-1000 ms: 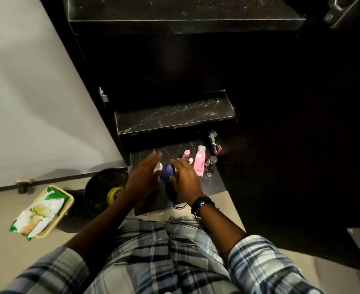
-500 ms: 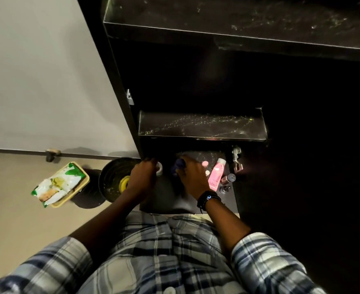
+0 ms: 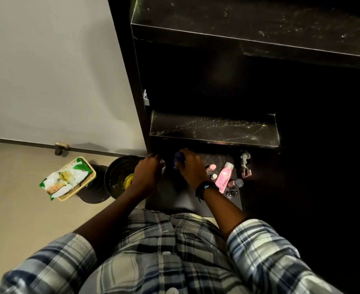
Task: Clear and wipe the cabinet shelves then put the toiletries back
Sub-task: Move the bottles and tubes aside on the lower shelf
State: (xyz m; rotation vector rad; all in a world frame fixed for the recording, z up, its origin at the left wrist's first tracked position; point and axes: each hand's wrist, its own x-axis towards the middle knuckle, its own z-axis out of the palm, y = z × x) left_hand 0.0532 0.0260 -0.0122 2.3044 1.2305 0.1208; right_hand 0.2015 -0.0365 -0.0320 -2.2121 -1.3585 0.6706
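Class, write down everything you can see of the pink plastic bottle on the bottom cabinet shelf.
The pink plastic bottle is slim and smooth-looking, with a white cap at its far end. It sits on the dark bottom shelf, right of the right hand, which does not hold it, and beside smaller bottles. Whether it stands upright is unclear.

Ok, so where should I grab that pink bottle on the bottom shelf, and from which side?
Likely take the pink bottle round its upper body, just below the white cap, reaching down from the open front. Small bottles crowd both its sides, while the cap end rises clear of them.
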